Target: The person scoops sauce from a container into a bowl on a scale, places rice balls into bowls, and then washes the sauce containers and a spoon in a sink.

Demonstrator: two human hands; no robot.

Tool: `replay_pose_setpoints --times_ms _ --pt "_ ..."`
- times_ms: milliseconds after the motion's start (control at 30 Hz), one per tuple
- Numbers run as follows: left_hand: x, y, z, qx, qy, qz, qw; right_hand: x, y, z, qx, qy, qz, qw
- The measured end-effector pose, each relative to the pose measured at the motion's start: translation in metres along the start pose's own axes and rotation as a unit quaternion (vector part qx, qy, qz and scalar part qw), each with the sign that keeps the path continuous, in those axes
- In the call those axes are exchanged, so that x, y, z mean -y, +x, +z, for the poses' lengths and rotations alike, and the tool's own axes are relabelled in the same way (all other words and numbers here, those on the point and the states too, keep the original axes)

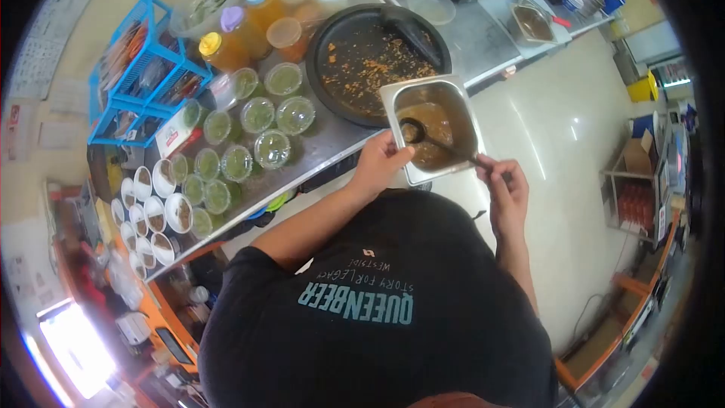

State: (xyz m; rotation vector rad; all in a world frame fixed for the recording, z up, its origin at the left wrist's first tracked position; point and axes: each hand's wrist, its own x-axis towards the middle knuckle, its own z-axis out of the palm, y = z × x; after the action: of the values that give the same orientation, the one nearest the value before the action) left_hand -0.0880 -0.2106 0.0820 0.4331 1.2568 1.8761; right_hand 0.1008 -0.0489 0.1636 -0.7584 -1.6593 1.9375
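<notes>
While the left fingers (402, 156) grip the metal pan (388, 98) by its left rim, the right fingers (504, 170) clasp a black ladle (449, 149).

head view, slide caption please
Left hand holding a metal pan of brown liquid, right hand holding a dark ladle in it.

Through the head view I see the left hand (380, 162) gripping the near rim of a metal pan (472, 117) of brown sauce, while the right hand (507, 190) holds a black ladle (447, 149), its bowl in the pan. I see a round black tray (326, 98) of crumbs just beyond, on the worktop (330, 153), with lidded green cups (273, 149) to its left.
</notes>
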Motion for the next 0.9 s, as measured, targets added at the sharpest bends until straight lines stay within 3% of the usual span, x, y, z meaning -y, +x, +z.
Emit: replay_pose_setpoints --times_ms 67,167,300,567,700,800,900 --pt "0.006 0.017 0.01 -0.046 0.001 0.015 0.999 0.012 0.044 -0.015 0.009 0.1 0.074 0.992" --pt "0.007 0.034 0.015 -0.102 -0.025 0.036 0.994 0.021 0.098 -0.032 0.06 0.142 0.107 0.982" --pt "0.005 0.071 0.001 -0.147 -0.005 0.043 0.988 0.021 0.159 -0.033 0.114 0.121 0.104 0.981" --pt "0.033 0.145 -0.058 -0.213 0.062 0.044 0.974 0.008 0.223 -0.005 0.107 0.064 0.083 0.989" --pt "-0.001 0.151 -0.074 -0.212 0.303 -0.033 0.929 0.005 0.235 0.005 0.089 0.057 0.091 0.99" --pt "-0.05 0.137 -0.044 -0.34 0.396 0.13 0.843 0.003 0.243 0.009 0.086 0.058 0.09 0.991" --pt "-0.074 0.141 -0.042 -0.228 0.571 0.296 0.731 0.003 0.247 0.01 0.096 0.059 0.096 0.989"
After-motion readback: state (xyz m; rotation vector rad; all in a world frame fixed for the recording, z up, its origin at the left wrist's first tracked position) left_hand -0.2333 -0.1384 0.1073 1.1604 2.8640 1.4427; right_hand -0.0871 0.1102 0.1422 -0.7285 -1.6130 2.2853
